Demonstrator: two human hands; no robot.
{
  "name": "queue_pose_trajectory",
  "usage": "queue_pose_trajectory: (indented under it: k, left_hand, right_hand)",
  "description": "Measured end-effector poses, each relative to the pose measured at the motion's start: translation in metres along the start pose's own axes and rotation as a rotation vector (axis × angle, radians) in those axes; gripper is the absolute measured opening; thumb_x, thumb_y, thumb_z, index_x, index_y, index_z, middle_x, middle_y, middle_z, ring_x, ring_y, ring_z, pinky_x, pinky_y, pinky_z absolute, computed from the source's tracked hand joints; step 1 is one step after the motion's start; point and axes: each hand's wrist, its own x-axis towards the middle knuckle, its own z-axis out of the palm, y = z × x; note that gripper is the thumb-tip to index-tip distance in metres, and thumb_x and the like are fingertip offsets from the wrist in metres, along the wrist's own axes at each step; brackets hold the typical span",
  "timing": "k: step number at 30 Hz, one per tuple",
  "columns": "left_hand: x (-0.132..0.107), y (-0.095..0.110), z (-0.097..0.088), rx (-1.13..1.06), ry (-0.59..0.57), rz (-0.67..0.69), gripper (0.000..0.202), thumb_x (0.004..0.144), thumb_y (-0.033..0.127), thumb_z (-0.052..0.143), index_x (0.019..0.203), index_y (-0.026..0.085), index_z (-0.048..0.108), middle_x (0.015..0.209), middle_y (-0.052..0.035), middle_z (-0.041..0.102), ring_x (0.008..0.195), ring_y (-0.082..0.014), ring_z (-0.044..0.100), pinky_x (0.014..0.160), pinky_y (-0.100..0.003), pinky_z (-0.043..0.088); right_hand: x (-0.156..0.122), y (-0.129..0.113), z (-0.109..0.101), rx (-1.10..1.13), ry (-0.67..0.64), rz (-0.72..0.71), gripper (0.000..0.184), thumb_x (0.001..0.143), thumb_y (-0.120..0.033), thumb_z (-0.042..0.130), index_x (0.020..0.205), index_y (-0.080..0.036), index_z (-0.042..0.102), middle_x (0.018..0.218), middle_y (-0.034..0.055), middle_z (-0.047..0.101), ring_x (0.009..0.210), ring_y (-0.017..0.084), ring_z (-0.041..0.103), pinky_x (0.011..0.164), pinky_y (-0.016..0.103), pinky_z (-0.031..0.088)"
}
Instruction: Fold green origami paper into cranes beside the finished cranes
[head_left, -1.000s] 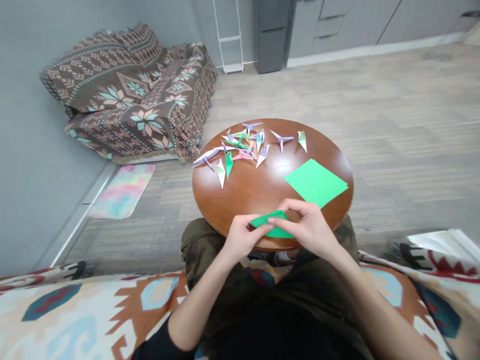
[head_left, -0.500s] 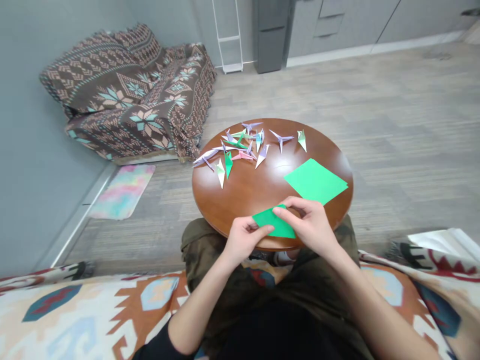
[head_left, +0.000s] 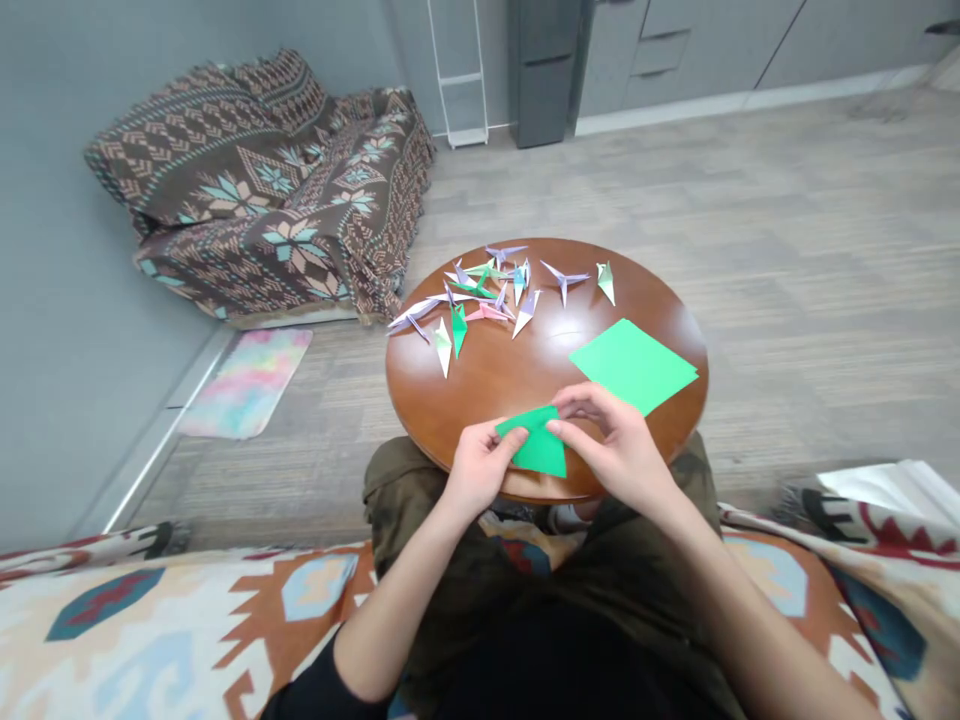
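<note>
Above the near edge of the round brown table (head_left: pixel 480 385) I hold a small folded piece of green paper (head_left: pixel 541 452). My left hand (head_left: pixel 480 462) pinches its left side, thumb on top. At the upper right corner, my right hand (head_left: pixel 611 440) grips it between thumb and fingers; the fingertips behind the paper are partly hidden. Flat on the table beyond my right hand lie green paper sheets (head_left: pixel 634 362), slightly offset from each other. Several folded paper cranes, among them a purple one (head_left: pixel 564 281) and a pink one (head_left: pixel 487 312), are grouped at the far left.
A pale green crane (head_left: pixel 606 283) stands near the table's far edge. Beyond the table is a sofa (head_left: pixel 300 200) under a patterned cover. A pastel mat (head_left: pixel 247 385) lies on the floor at left. White papers (head_left: pixel 892 490) rest on the seat at right.
The green paper has turned and shifted a little to the left in my hands. My left thumb has moved up over it, and my right fingers have risen slightly.
</note>
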Motion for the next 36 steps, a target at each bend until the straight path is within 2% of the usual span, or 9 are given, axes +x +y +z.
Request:
queue_pose_trajectory:
  k: [6, 12, 17, 22, 24, 27, 31, 34, 36]
  left_hand:
    - [0.001, -0.001, -0.003, 0.042, 0.026, 0.024, 0.056, 0.082, 0.066, 0.074, 0.082, 0.010, 0.078, 0.069, -0.0031, 0.067, 0.061, -0.0126, 0.053, 0.061, -0.024, 0.046]
    - [0.003, -0.007, -0.003, 0.075, 0.035, 0.054, 0.057, 0.089, 0.067, 0.066, 0.086, 0.011, 0.077, 0.074, -0.0039, 0.067, 0.068, -0.0151, 0.056, 0.067, -0.026, 0.049]
    - [0.012, -0.004, -0.004, 0.105, 0.020, 0.098, 0.052, 0.093, 0.062, 0.063, 0.091, 0.011, 0.077, 0.080, -0.0049, 0.069, 0.072, -0.0159, 0.058, 0.072, -0.026, 0.050]
    - [0.034, 0.006, -0.014, 0.161, -0.003, 0.151, 0.052, 0.093, 0.061, 0.063, 0.088, 0.011, 0.077, 0.078, -0.0043, 0.068, 0.072, -0.0161, 0.057, 0.074, -0.027, 0.049]
    - [0.046, 0.010, -0.020, 0.186, -0.013, 0.170, 0.051, 0.093, 0.061, 0.062, 0.088, 0.011, 0.076, 0.078, -0.0041, 0.068, 0.072, -0.0164, 0.057, 0.074, -0.027, 0.050]
    - [0.063, 0.013, -0.026, 0.220, -0.059, 0.194, 0.049, 0.096, 0.058, 0.060, 0.098, 0.012, 0.076, 0.088, -0.0065, 0.072, 0.078, -0.0182, 0.061, 0.077, -0.028, 0.052]
    - [0.083, 0.018, -0.026, 0.268, -0.140, 0.254, 0.040, 0.100, 0.047, 0.058, 0.112, 0.012, 0.074, 0.103, -0.0092, 0.076, 0.091, -0.0217, 0.066, 0.087, -0.031, 0.053]
    - [0.094, 0.024, -0.024, 0.306, -0.184, 0.301, 0.034, 0.101, 0.040, 0.057, 0.112, 0.013, 0.075, 0.108, -0.0090, 0.077, 0.099, -0.0234, 0.068, 0.092, -0.032, 0.051]
    - [0.101, 0.028, -0.022, 0.331, -0.209, 0.310, 0.031, 0.100, 0.036, 0.059, 0.108, 0.012, 0.076, 0.104, -0.0086, 0.077, 0.097, -0.0235, 0.068, 0.091, -0.032, 0.052]
  right_hand:
    - [0.000, 0.001, -0.003, 0.080, -0.010, 0.009, 0.013, 0.093, -0.034, 0.074, 0.092, -0.023, 0.066, 0.099, 0.0055, 0.071, 0.099, 0.022, 0.070, 0.089, 0.036, 0.059]
    - [0.000, 0.004, -0.002, 0.112, -0.002, 0.044, 0.012, 0.093, -0.034, 0.074, 0.096, -0.023, 0.068, 0.099, 0.0042, 0.071, 0.092, 0.020, 0.070, 0.085, 0.034, 0.059]
    - [0.007, 0.009, -0.009, 0.058, -0.049, -0.028, 0.010, 0.096, -0.032, 0.071, 0.092, -0.024, 0.070, 0.100, 0.0042, 0.071, 0.095, 0.020, 0.069, 0.088, 0.033, 0.056]
    - [0.031, 0.016, -0.022, -0.012, -0.174, -0.098, 0.035, 0.105, -0.036, 0.056, 0.081, -0.022, 0.078, 0.110, 0.0080, 0.076, 0.104, 0.022, 0.070, 0.098, 0.037, 0.052]
    - [0.046, 0.018, -0.025, -0.027, -0.208, -0.088, 0.038, 0.105, -0.037, 0.056, 0.080, -0.022, 0.080, 0.115, 0.0091, 0.076, 0.104, 0.023, 0.072, 0.100, 0.039, 0.052]
    - [0.071, 0.016, -0.028, -0.080, -0.281, -0.099, 0.030, 0.100, -0.036, 0.063, 0.082, -0.022, 0.081, 0.116, 0.0101, 0.077, 0.105, 0.024, 0.073, 0.098, 0.040, 0.054]
    - [0.097, 0.009, -0.033, -0.160, -0.304, -0.138, 0.015, 0.091, -0.030, 0.072, 0.087, -0.022, 0.084, 0.123, 0.0105, 0.077, 0.111, 0.028, 0.073, 0.095, 0.040, 0.057]
    - [0.108, 0.005, -0.035, -0.200, -0.306, -0.125, 0.011, 0.087, -0.028, 0.075, 0.090, -0.023, 0.085, 0.121, 0.0096, 0.079, 0.109, 0.028, 0.075, 0.090, 0.038, 0.059]
    - [0.113, 0.006, -0.036, -0.198, -0.274, -0.133, 0.012, 0.087, -0.027, 0.074, 0.090, -0.022, 0.085, 0.117, 0.0096, 0.080, 0.107, 0.028, 0.075, 0.089, 0.038, 0.060]
